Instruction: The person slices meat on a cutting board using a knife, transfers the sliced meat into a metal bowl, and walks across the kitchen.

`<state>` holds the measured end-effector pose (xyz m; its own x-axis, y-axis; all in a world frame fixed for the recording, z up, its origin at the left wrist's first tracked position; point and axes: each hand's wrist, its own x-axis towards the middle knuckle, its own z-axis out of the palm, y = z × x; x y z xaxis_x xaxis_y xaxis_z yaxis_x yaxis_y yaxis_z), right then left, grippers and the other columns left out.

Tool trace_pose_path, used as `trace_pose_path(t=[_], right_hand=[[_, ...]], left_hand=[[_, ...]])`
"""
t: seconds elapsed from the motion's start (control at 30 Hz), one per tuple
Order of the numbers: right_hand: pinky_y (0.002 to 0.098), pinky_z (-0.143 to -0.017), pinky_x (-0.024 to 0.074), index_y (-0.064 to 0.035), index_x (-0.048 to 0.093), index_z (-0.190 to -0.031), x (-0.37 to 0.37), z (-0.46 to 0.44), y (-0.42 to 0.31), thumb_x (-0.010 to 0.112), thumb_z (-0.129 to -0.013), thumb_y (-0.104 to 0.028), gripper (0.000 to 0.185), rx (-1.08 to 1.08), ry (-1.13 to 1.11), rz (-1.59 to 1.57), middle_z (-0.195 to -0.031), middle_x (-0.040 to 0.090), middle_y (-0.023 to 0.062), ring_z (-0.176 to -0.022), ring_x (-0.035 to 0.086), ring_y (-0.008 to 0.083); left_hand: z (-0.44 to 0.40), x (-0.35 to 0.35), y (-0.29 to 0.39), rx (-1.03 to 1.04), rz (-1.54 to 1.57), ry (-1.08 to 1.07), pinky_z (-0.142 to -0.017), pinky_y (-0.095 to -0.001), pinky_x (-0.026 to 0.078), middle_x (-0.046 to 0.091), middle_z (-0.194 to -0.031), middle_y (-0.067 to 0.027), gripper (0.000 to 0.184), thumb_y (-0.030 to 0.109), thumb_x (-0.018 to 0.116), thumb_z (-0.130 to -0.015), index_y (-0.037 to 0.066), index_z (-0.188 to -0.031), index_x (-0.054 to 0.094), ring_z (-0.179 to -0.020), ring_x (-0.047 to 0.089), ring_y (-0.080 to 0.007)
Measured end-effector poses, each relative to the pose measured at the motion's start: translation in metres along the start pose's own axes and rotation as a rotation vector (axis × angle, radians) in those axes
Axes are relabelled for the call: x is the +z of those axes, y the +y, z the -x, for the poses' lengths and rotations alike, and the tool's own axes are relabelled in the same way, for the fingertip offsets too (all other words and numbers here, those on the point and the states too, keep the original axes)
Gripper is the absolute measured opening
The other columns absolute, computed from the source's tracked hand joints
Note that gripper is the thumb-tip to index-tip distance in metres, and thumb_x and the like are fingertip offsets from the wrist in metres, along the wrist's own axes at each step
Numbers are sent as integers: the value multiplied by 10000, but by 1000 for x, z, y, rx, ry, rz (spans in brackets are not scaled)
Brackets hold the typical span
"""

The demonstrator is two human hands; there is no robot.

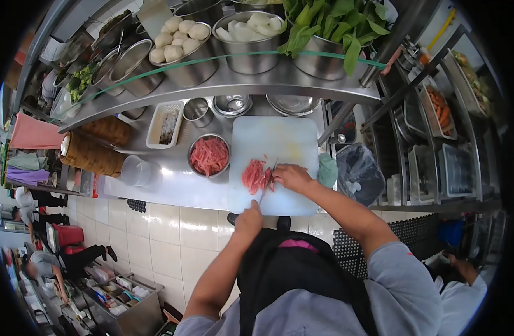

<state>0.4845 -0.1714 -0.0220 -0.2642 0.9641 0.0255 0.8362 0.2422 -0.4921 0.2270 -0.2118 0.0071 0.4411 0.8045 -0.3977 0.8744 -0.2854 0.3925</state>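
My left hand [249, 222] is closed around the handle of a knife [263, 194] at the near edge of the white cutting board [274, 131]. The blade points away from me, along the right side of a pile of sliced raw red meat [252, 177]. My right hand [292, 178] rests on the board right of the blade. Its fingers are bent down onto meat beside the knife, mostly hidden under the hand. Left of the board stands a metal bowl [192, 169] full of cut meat strips [209, 155].
A green cloth [327, 170] lies at the board's right edge, beside a bag-lined bin [360, 179]. A white basket [154, 136], a clear plastic container [135, 171] and bamboo steamers [94, 157] stand left. An overhead shelf [234, 84] carries pots of vegetables. Other people stand at lower left and lower right.
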Motion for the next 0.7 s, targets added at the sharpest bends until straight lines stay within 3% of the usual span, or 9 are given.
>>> trace_pose_path(t=[0.13,0.2,0.27,0.37,0.53,0.7], right_hand=[[469,-850,582,-96,743,-1043,-5,-1,1,735,-927,-213,165,-2,73,-59,-1025,693,92,-984,704,348],[469,-853,581,-95,742,-1040,-1,2,2,734,-928,-213,163,-6,83,-46,-1020,694,93,-986,703,351],[463,-857,581,-90,740,-1038,-3,0,1,727,-931,-194,150,0,44,-42,-1019,692,95,-991,700,352],[461,-857,580,-84,738,-1038,1,-1,10,720,-925,-168,142,-82,68,-38,-1010,690,98,-986,697,352],[459,-868,579,-84,740,-1034,-17,-1,7,714,-916,-148,136,-42,112,-76,-1020,698,101,-980,696,346],[454,-883,576,-88,747,-1027,-7,0,8,702,-917,-129,125,-8,110,-62,-1028,704,105,-986,695,342]], left_hand=[[21,-52,9,22,-48,-68,-804,-612,600,720,-916,-367,201,117,479,-1007,-42,-1127,504,-887,739,-533],[29,-33,4,13,-32,-112,-809,-611,600,722,-922,-365,203,117,478,-1007,-42,-1131,507,-890,742,-528],[17,17,-9,43,70,-1,-731,-617,596,714,-835,-344,205,156,511,-1035,-32,-1114,504,-811,734,-530],[-6,19,-2,19,11,2,-838,-623,590,721,-916,-360,206,117,496,-997,-46,-1123,509,-905,731,-548],[8,-47,3,46,-54,-18,-776,-624,596,722,-868,-343,199,143,500,-1020,-33,-1114,505,-857,734,-540],[14,-6,4,52,-11,-28,-750,-635,593,722,-836,-332,217,184,492,-1048,-23,-1111,508,-828,734,-536]])
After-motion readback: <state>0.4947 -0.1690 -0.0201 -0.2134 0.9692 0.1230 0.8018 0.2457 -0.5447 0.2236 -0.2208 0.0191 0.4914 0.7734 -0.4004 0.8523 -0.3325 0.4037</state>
